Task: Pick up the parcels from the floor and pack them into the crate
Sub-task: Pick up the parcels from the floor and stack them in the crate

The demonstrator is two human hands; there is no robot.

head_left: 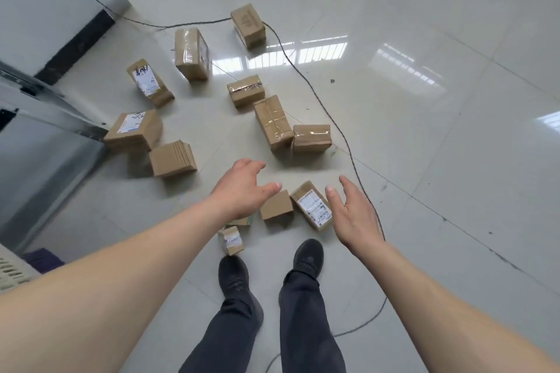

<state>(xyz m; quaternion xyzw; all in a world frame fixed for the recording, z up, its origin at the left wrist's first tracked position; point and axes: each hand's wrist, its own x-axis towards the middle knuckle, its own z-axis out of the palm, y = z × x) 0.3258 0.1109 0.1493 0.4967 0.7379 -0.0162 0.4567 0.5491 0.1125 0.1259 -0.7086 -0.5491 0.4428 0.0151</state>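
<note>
Both shoes (269,269) planted on the tiled floor (424,130); landmark = plain small parcel (276,205) just ahead of them. Taped small parcel (231,240) lies nearer than the landmark, beside the left toe. Left hand (242,191) hovers over the landmark's left side, fingers spread and relaxed, holding nothing. Right hand (353,212) hovers to the landmark's right, palm turned inward, fingers straight, holding nothing. Labelled parcel (312,205) lies touching the landmark's right edge, between the two hands. Beyond the landmark: three taped parcels clustered (274,121), more parcels scattered to the far left (145,118), farthest parcel (248,24) lying on a dark cable (318,94). White slatted crate corner (12,272) shows well left of the landmark, at frame edge.
</note>
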